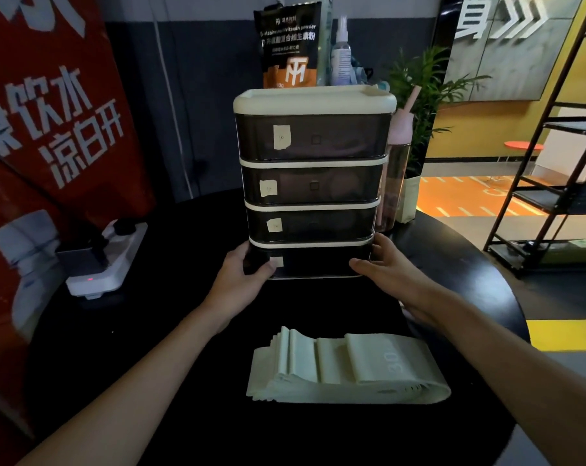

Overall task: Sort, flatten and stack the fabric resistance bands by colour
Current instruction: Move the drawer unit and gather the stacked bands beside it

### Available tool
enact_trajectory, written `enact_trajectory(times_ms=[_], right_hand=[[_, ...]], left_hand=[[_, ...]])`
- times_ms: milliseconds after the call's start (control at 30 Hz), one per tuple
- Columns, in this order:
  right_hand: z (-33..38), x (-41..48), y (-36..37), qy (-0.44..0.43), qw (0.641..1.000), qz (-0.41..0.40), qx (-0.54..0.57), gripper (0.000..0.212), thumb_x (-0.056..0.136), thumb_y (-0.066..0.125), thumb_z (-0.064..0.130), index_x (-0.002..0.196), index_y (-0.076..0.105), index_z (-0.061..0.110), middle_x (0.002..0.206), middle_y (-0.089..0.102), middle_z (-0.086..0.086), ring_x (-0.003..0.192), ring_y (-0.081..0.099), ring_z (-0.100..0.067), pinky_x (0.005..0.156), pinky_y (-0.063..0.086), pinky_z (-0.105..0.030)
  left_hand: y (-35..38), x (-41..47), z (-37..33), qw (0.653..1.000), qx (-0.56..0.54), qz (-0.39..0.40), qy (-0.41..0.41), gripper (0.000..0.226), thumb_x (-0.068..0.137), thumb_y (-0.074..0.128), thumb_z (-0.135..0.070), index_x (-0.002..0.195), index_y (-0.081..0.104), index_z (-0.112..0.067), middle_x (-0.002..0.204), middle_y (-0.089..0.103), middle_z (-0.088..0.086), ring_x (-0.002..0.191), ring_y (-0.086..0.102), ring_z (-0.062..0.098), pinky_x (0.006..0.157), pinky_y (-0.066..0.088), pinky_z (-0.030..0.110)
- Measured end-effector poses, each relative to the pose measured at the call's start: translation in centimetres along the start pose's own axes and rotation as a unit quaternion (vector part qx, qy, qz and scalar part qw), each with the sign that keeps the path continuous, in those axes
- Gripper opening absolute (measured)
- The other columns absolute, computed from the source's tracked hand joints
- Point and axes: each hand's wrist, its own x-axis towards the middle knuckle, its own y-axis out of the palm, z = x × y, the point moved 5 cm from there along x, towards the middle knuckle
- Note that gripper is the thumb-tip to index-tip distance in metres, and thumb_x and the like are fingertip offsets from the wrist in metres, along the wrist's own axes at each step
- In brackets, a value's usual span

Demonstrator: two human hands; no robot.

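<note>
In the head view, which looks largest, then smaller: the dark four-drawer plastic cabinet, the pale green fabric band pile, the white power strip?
1. dark four-drawer plastic cabinet
2. pale green fabric band pile, though nearness to the camera enlarges it
3. white power strip

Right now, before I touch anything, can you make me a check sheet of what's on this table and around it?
Surface: round black table.
Job's things: one flat stack of pale green bands near the front edge, the top one marked 30; behind it a drawer unit with four dark drawers and paper labels.
Clutter: powder pouch and spray bottle show above the unit; pink bottle stands at its right side.
Hands: left hand and right hand each grip a bottom corner of the drawer unit.
Cables: white power strip on the left, plugs in, red light on.
Surroundings: red banner on the left; plant and black shelf rack on the right.
</note>
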Motion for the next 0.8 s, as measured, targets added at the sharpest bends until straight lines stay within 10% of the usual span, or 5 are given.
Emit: enact_trajectory(times_ms=[167, 667, 800], right_hand=[[0.4, -2.6, -0.6, 0.001, 1.000, -0.022, -0.014, 0.065, 0.094, 0.062, 0.018, 0.149, 0.027, 0.022, 0.113, 0.058, 0.009, 0.090, 0.064, -0.002, 0.068, 0.053, -0.016], [-0.1, -8.9, -1.0, 0.011, 0.999, -0.018, -0.032, 0.059, 0.094, 0.062, 0.028, 0.146, 0.033, 0.021, 0.121, 0.060, 0.002, 0.103, 0.063, -0.012, 0.081, 0.051, -0.027], [-0.2, -10.5, -1.7, 0.006, 0.997, -0.025, -0.079, 0.050, 0.094, 0.062, 0.033, 0.138, 0.042, 0.022, 0.119, 0.062, 0.000, 0.105, 0.062, -0.012, 0.085, 0.052, -0.029]], left_hand=[[-0.8, -1.9, -0.2, 1.000, 0.004, 0.000, -0.017, 0.034, 0.089, 0.063, -0.034, 0.123, 0.063, -0.035, 0.124, 0.065, -0.012, 0.119, 0.058, 0.010, 0.103, 0.047, 0.033], [-2.2, -7.9, -1.7, 0.998, 0.032, 0.011, -0.046, 0.045, 0.099, 0.058, -0.023, 0.142, 0.044, -0.021, 0.118, 0.054, -0.014, 0.102, 0.055, -0.002, 0.082, 0.044, 0.012], [-2.6, -9.5, -1.5, 0.998, 0.043, 0.009, -0.055, 0.037, 0.100, 0.056, -0.030, 0.135, 0.050, -0.020, 0.121, 0.058, -0.003, 0.114, 0.058, 0.013, 0.097, 0.049, 0.030]])
